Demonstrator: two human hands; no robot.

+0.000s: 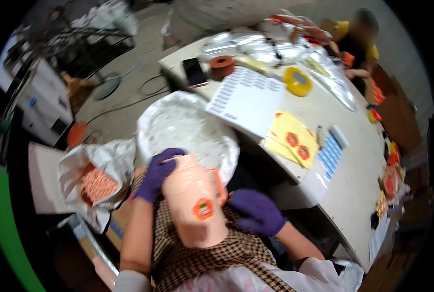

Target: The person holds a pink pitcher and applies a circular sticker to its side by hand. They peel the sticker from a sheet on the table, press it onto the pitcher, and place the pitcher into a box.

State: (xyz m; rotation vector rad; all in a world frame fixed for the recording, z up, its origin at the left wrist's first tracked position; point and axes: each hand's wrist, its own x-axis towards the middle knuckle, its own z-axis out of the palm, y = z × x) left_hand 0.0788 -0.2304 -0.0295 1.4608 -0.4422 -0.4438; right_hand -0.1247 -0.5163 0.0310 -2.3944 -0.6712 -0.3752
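A peach-coloured plastic jug (195, 202) with a handle and a round orange sticker lies on my lap over a checked cloth. My left hand (157, 174), in a purple glove, grips the jug's top rim, holding it. My right hand (257, 212), also in a purple glove, rests beside the jug's lower right side, fingers curled, touching or nearly touching it. Just beyond the jug stands an open white sack (187, 127) of pale, translucent pieces.
A second open bag (100, 182) of orange pieces sits at my left. The pale table (353, 180) at right carries sticker sheets (248, 100), yellow sheets with orange stickers (292, 138), tape rolls (297, 81), a phone (194, 72) and plastic bags. Another person (355, 41) sits at its far end.
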